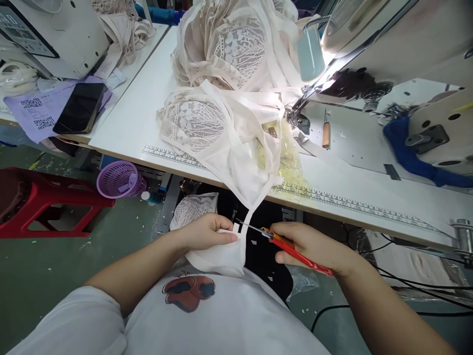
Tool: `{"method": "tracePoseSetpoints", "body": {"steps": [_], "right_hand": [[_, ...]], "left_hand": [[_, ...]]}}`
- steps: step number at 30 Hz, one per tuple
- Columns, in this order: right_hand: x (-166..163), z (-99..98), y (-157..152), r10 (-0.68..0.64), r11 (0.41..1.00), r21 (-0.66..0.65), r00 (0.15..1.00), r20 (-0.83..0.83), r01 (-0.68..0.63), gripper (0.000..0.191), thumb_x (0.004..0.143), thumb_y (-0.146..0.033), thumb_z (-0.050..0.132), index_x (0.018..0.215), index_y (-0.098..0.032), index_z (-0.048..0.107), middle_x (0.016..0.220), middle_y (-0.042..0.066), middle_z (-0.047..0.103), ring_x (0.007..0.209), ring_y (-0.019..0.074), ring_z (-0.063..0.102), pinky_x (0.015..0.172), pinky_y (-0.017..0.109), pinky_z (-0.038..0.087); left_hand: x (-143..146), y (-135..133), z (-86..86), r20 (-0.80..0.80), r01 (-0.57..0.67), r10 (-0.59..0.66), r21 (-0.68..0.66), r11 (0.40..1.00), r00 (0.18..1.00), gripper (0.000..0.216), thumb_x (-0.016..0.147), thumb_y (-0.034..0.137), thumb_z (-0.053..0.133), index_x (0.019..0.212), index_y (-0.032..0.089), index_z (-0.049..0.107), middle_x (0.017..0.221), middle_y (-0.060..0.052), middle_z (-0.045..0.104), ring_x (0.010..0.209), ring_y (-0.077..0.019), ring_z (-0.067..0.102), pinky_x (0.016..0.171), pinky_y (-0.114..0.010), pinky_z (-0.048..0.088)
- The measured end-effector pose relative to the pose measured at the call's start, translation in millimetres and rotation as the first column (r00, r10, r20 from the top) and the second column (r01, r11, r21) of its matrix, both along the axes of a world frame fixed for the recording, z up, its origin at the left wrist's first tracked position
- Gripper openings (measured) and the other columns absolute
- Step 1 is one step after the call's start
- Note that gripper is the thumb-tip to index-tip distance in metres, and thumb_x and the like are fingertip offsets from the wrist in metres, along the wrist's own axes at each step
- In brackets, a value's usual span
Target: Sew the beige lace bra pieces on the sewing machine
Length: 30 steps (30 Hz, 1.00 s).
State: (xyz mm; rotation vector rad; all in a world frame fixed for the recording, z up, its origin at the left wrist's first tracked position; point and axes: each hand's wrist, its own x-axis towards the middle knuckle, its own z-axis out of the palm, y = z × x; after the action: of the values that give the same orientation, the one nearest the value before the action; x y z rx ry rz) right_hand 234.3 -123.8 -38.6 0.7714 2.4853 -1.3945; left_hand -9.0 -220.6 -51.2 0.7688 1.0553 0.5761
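My left hand (210, 234) pinches the edge of a pale lace bra (214, 259) over my lap. Red-handled scissors (291, 250) are in my right hand (306, 241), their blades pointing left at a strip of the bra beside my left fingertips. Whether the blades are cutting the fabric, I cannot tell. From there a narrow band runs up to more bra fabric (240, 162) lying over the table edge, with a lace cup (201, 123) at its left. That upper part reaches the needle area of the sewing machine (295, 116).
A heap of lace bras (240, 49) stands at the back of the white table (155, 98). A wooden-handled tool (325, 133) lies right of the needle. A phone (79, 108) rests on purple papers at left. Below are a purple basket (120, 180) and a red stool (55, 202).
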Motion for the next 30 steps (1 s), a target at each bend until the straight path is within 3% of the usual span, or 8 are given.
{"method": "tracePoseSetpoints", "body": {"steps": [5, 10, 12, 15, 18, 21, 24, 30], "right_hand": [[0.6, -1.3, 0.4, -0.045, 0.995, -0.082, 0.998, 0.033, 0.047, 0.053, 0.071, -0.067, 0.059, 0.061, -0.023, 0.032, 0.058, -0.006, 0.032, 0.053, 0.0109, 0.026, 0.046, 0.024, 0.023], [8.8, -8.3, -4.3, -0.236, 0.965, -0.137, 0.968, -0.086, 0.223, 0.055, 0.067, -0.070, 0.062, 0.059, -0.022, 0.038, 0.057, -0.005, 0.034, 0.052, 0.0111, 0.029, 0.045, 0.025, 0.025], [6.5, -15.3, -11.9, -0.353, 0.927, -0.214, 0.910, -0.217, 0.308, 0.050, 0.071, -0.071, 0.057, 0.070, -0.021, 0.050, 0.066, 0.000, 0.048, 0.059, 0.0154, 0.042, 0.053, 0.027, 0.036], [-7.2, -30.9, -32.0, -0.526, 0.819, -0.456, 0.774, -0.353, 0.349, 0.046, 0.076, -0.067, 0.055, 0.085, -0.022, 0.053, 0.083, 0.005, 0.057, 0.079, 0.0211, 0.053, 0.071, 0.033, 0.044], [-25.1, -45.3, -53.7, -0.608, 0.727, -0.606, 0.714, -0.349, 0.323, 0.045, 0.072, -0.065, 0.061, 0.077, -0.022, 0.048, 0.071, 0.001, 0.052, 0.067, 0.0173, 0.051, 0.061, 0.031, 0.044], [-33.5, -50.2, -66.2, -0.668, 0.687, -0.620, 0.664, -0.336, 0.379, 0.043, 0.075, -0.061, 0.061, 0.072, -0.022, 0.043, 0.064, -0.003, 0.045, 0.056, 0.0126, 0.044, 0.051, 0.026, 0.039], [-29.1, -46.0, -68.6, -0.726, 0.655, -0.605, 0.598, -0.338, 0.453, 0.038, 0.077, -0.054, 0.063, 0.073, -0.022, 0.043, 0.065, -0.004, 0.043, 0.054, 0.0101, 0.038, 0.047, 0.023, 0.034], [-14.7, -32.8, -62.9, -0.765, 0.640, -0.520, 0.536, -0.359, 0.566, 0.030, 0.074, -0.042, 0.068, 0.070, -0.022, 0.046, 0.075, 0.001, 0.055, 0.061, 0.0123, 0.043, 0.053, 0.025, 0.039]], "left_hand": [[-2.7, 0.4, 0.1, -0.033, 0.004, -0.004, 0.016, 1.000, 0.999, 0.030, 0.064, 0.039, 0.074, 0.073, 0.012, 0.064, 0.066, 0.001, 0.059, 0.059, -0.0099, 0.050, 0.052, -0.019, 0.039], [-1.9, 1.5, 1.7, 0.003, 0.019, -0.019, 0.024, 1.000, 1.000, 0.032, 0.067, 0.042, 0.072, 0.077, 0.013, 0.061, 0.072, 0.000, 0.058, 0.063, -0.0105, 0.051, 0.055, -0.020, 0.040], [0.2, 3.2, 3.5, 0.036, 0.017, -0.019, 0.064, 0.998, 0.999, 0.036, 0.068, 0.043, 0.072, 0.085, 0.014, 0.060, 0.072, 0.001, 0.056, 0.063, -0.0099, 0.051, 0.055, -0.019, 0.040], [5.2, 6.1, 6.1, 0.059, 0.008, -0.015, 0.117, 0.993, 0.998, 0.045, 0.069, 0.046, 0.071, 0.097, 0.017, 0.051, 0.069, 0.004, 0.052, 0.056, -0.0076, 0.047, 0.051, -0.018, 0.036], [11.3, 7.3, 5.0, 0.013, -0.042, 0.040, 0.205, 0.978, 0.999, 0.041, 0.074, 0.046, 0.066, 0.095, 0.021, 0.041, 0.073, 0.004, 0.051, 0.057, -0.0076, 0.047, 0.050, -0.018, 0.036], [16.6, 6.6, -1.3, -0.212, -0.038, 0.144, 0.436, 0.899, 0.967, 0.028, 0.078, 0.036, 0.061, 0.088, 0.021, 0.040, 0.073, 0.004, 0.048, 0.060, -0.0084, 0.046, 0.053, -0.019, 0.037], [20.2, 6.3, -8.5, -0.405, 0.072, 0.236, 0.615, 0.785, 0.883, 0.019, 0.080, 0.030, 0.058, 0.082, 0.020, 0.041, 0.073, 0.003, 0.049, 0.059, -0.0091, 0.045, 0.054, -0.021, 0.037], [24.0, 10.7, -10.6, -0.471, 0.226, 0.280, 0.762, 0.606, 0.836, 0.008, 0.083, 0.024, 0.055, 0.079, 0.020, 0.049, 0.084, -0.004, 0.059, 0.082, -0.0165, 0.057, 0.071, -0.028, 0.046]]}}
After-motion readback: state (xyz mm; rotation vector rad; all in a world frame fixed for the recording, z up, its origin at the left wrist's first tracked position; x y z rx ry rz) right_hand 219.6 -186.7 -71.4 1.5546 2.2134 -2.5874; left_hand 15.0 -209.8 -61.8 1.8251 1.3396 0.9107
